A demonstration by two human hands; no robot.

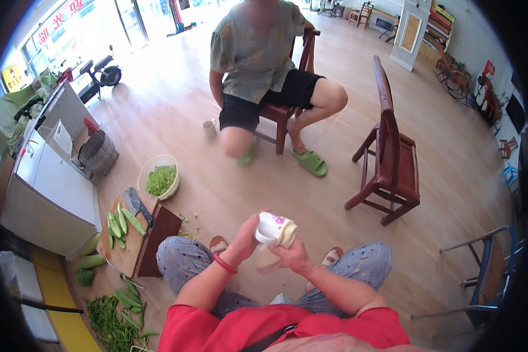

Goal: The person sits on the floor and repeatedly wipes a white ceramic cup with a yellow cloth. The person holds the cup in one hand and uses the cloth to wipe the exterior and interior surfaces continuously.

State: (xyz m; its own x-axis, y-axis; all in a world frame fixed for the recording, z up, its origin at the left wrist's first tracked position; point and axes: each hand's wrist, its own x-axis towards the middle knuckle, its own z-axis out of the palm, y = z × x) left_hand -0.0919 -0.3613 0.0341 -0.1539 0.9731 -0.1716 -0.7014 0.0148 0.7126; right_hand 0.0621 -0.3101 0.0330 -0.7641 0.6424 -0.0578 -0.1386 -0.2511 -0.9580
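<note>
Between my knees I hold a white mug (270,226) with a pink printed pattern, tilted in both hands. My left hand (245,236) is closed on the mug's left side, by the white handle. My right hand (294,256) is closed on a folded pale yellow cloth (288,234) pressed against the mug's right side. Just below the hands is a blurred, pale, see-through shape that I cannot make out. To the left, a cutting board (121,256) on a dark wooden stool bears a cleaver (136,204) and several peeled green gourds (123,222).
A basin (175,186) of shredded greens stands beyond the board. Green peppers (108,320) lie on the floor at lower left. Ahead, a seated person (258,58) faces me beside another mug (209,128). A red wooden chair (393,158) and a metal-framed chair (484,276) stand right.
</note>
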